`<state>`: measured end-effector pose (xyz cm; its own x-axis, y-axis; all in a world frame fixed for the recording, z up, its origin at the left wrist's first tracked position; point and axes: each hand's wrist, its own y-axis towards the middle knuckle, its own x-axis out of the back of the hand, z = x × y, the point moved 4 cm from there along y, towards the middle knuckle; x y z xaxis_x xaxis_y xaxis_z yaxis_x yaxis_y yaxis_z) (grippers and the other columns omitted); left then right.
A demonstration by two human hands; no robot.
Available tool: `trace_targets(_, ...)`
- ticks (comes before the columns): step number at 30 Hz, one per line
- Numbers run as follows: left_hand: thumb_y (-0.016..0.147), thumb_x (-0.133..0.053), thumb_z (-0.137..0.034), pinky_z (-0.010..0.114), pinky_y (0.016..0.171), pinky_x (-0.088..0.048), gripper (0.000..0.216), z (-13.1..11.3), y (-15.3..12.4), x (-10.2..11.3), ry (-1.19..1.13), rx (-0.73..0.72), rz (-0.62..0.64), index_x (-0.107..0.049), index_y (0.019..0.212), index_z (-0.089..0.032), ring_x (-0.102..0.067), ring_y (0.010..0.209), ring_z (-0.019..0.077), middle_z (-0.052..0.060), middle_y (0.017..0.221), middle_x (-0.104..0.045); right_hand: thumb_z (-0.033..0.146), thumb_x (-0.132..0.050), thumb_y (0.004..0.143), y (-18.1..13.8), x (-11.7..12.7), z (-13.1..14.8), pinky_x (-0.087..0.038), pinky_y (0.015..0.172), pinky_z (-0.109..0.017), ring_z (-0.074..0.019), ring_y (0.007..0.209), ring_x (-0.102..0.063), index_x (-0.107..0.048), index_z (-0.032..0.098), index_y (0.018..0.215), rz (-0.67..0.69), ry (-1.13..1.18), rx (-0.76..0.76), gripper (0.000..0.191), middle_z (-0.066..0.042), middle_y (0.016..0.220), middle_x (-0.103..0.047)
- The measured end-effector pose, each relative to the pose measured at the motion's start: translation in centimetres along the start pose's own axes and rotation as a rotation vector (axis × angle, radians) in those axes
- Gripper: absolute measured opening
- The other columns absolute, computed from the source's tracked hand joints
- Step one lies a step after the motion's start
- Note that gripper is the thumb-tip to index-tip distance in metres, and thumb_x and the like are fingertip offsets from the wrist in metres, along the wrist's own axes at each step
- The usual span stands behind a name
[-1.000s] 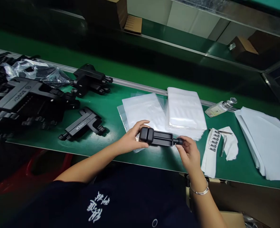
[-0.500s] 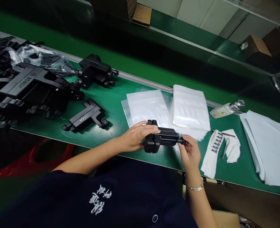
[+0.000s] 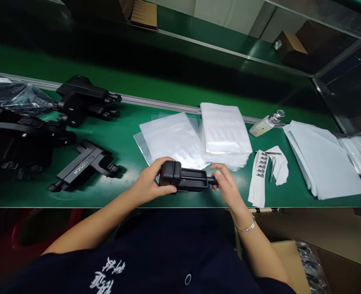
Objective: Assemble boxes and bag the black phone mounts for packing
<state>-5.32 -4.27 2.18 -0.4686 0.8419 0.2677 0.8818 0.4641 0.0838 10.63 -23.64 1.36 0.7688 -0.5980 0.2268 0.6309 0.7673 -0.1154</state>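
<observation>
I hold a black plastic part (image 3: 186,179) crosswise just above the near edge of the green bench (image 3: 128,122). My left hand (image 3: 148,183) is wrapped round its thick left end. My right hand (image 3: 225,185) pinches the narrow stub at its right end. Right behind the part lie a flat clear plastic bag (image 3: 171,139) and a stack of white bags (image 3: 225,132).
More black parts lie to the left: one marked BOSCH (image 3: 84,165), one by the rail (image 3: 85,100), a pile at the far left (image 3: 12,134). A small bottle (image 3: 266,124), a label strip (image 3: 260,165), a cloth (image 3: 280,167) and white sheets (image 3: 321,163) lie right. A cardboard box (image 3: 293,261) stands below.
I have rolled the black part in my hands, so its thick end turned down and then back up. My head moved, so the view shifted right.
</observation>
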Motion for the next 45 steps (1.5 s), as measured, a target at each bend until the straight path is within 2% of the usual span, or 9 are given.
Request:
trace_targets(2,0.060,-0.083,-0.050,0.034,0.083,-0.051,0.062,-0.6,-0.3,-0.1,0.117,-0.089,0.071,-0.059,0.111,-0.023,-0.065,0.096,0.0269,0.007,0.107,-0.068,0.053,-0.051,0.089,0.4,-0.7,-0.9,-0.039,0.045,-0.024,-0.0104,0.048,-0.040,-0.056,0.022,0.099,0.102,0.240,-0.240,0.033,0.007,0.058,-0.037)
trace_targets(5,0.063,-0.081,-0.047,0.034,0.081,-0.052,0.056,-0.7,-0.3,-0.4,0.152,-0.123,0.106,-0.060,0.110,-0.024,-0.066,0.095,0.0260,0.007,0.105,-0.069,0.055,-0.059,0.084,0.6,-1.0,-1.5,-0.037,0.044,-0.022,-0.0080,0.045,-0.033,-0.059,0.021,0.093,0.134,0.396,-0.358,0.035,0.009,0.054,-0.033)
trace_targets(10,0.065,-0.078,-0.054,0.031,0.078,-0.050,0.062,1.3,0.4,-0.3,-0.136,0.085,-0.150,-0.056,0.113,-0.021,-0.063,0.092,0.0229,0.005,0.102,-0.066,0.062,-0.043,0.090,-0.1,0.1,-1.8,-0.052,0.064,-0.032,-0.0132,0.057,-0.051,-0.059,0.021,0.111,-0.063,0.325,-0.090,0.049,0.002,0.065,-0.055)
trace_targets(16,0.070,-0.073,-0.060,0.025,0.074,-0.046,0.053,2.2,1.9,-2.0,-0.550,0.234,-0.226,-0.060,0.100,-0.018,-0.058,0.087,0.0178,0.002,0.093,-0.063,0.047,-0.061,0.086,-0.5,-0.1,-1.3,-0.047,0.096,-0.041,-0.0227,0.106,-0.059,-0.066,0.022,0.108,-0.195,-0.003,0.212,0.033,-0.008,0.111,-0.065)
trace_targets(27,0.073,-0.065,-0.068,0.029,0.079,-0.046,0.065,1.6,2.6,-2.7,-0.403,0.098,-0.183,-0.055,0.113,-0.017,-0.060,0.093,0.0212,0.006,0.097,-0.064,0.046,-0.058,0.087,1.1,-0.4,-2.5,-0.046,0.076,-0.030,-0.0158,0.076,-0.054,-0.063,0.019,0.077,-0.317,0.149,0.052,0.029,-0.001,0.075,-0.059)
trace_targets(32,0.078,-0.059,-0.068,0.029,0.076,-0.046,0.061,1.8,2.4,-2.6,-0.418,0.158,-0.205,-0.054,0.111,-0.016,-0.061,0.091,0.0218,0.007,0.096,-0.065,0.045,-0.066,0.081,1.5,-0.5,-2.8,-0.046,0.086,-0.034,-0.0195,0.093,-0.059,-0.065,0.020,0.093,-0.303,0.220,0.095,0.027,-0.005,0.097,-0.065)
trace_targets(37,0.072,-0.068,-0.065,0.030,0.079,-0.046,0.067,1.1,2.3,-2.8,-0.339,0.047,-0.153,-0.051,0.117,-0.018,-0.061,0.093,0.0219,0.006,0.099,-0.065,0.050,-0.058,0.086,1.6,-0.3,-3.2,-0.046,0.077,-0.032,-0.0169,0.078,-0.057,-0.063,0.019,0.079,-0.350,0.171,0.032,0.033,-0.002,0.078,-0.063)
trace_targets(41,0.077,-0.061,-0.068,0.030,0.076,-0.047,0.062,1.6,2.7,-2.7,-0.424,0.122,-0.216,-0.055,0.110,-0.017,-0.062,0.090,0.0219,0.007,0.097,-0.066,0.049,-0.066,0.080,1.5,-0.3,-2.7,-0.046,0.083,-0.033,-0.0193,0.090,-0.059,-0.065,0.020,0.092,-0.307,0.181,0.070,0.032,-0.004,0.092,-0.066)
trace_targets(45,0.073,-0.067,-0.066,0.029,0.078,-0.047,0.064,1.4,2.9,-3.0,-0.441,0.083,-0.182,-0.053,0.113,-0.018,-0.062,0.092,0.0216,0.006,0.098,-0.065,0.049,-0.064,0.082,1.5,-0.1,-2.9,-0.044,0.073,-0.029,-0.0155,0.074,-0.054,-0.059,0.020,0.074,-0.325,0.181,0.042,0.031,0.000,0.073,-0.059)
